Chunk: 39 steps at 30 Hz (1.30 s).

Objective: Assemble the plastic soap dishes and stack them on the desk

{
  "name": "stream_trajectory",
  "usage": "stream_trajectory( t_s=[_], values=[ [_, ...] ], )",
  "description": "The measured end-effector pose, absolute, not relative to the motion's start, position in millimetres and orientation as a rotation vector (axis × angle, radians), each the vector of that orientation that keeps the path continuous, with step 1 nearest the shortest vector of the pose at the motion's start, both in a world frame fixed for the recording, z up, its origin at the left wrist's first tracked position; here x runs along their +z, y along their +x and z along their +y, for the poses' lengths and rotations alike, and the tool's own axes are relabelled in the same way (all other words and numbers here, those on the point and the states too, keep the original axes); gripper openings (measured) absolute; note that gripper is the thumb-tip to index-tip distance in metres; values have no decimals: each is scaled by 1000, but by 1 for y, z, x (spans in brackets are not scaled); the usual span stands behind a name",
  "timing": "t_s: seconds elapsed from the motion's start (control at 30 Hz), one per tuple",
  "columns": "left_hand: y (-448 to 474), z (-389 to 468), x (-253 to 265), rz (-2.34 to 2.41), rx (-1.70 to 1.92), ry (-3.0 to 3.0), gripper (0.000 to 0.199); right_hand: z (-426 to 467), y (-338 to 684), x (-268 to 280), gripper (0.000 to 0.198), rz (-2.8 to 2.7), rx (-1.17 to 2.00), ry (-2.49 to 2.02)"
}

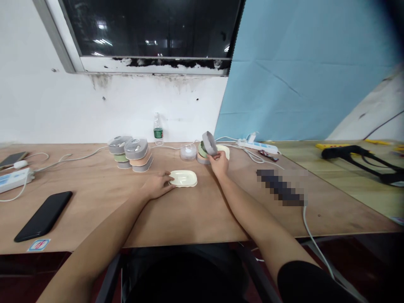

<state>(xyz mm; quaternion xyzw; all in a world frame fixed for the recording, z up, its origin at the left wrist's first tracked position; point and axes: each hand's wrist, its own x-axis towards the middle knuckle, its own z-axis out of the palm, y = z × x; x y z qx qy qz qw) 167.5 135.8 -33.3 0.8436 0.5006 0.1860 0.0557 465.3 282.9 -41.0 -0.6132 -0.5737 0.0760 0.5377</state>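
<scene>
Since your right hand [218, 162] pinches the grey piece [209, 143], go easy by the stack [202, 156] left of those fingers | left hand [158, 185] touches cream tray [183, 179] at fingertips, can't tell if clamped

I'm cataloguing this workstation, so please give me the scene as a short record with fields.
Left hand: fingers at the left end of a cream oval container on the table
Right hand: holds a tilted gray container piece
Left of the cream oval container: two gray-topped container stacks
Near the wall: upright green-labelled plastic bottle
Left side of table: black smartphone
</scene>
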Motion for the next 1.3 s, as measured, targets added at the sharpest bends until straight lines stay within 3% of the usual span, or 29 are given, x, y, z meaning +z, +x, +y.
stream_trajectory(
  t_s=[0.2, 0.3, 0.43, 0.6, 0.8, 1.03, 1.3],
  values=[
    [170, 132, -25, 1473, 625, 2522, 49, 270, 460, -32, 39, -1335, 161, -1263],
    [169, 133, -25, 1552, 775, 2426, 60, 253, 450, -27, 36, -1432, 236, -1104],
    [165, 137, -28, 1653, 1056, 2253, 78, 227, 425, -24, 36, -1586, 622, -929],
    [164, 136, -28, 1676, 1215, 2149, 67, 209, 403, -21, 41, -1724, 927, -929],
    [175, 137, -25, 1643, 1241, 2041, 53, 213, 418, -8, 55, -2041, 653, -1257],
    [187, 142, -32, 1710, 789, 2144, 54, 227, 439, -10, 43, -2510, 662, -1466],
    [186, 141, -27, 1862, 650, 2177, 49, 249, 417, -8, 36, -2042, 186, -1434]
  ],
)
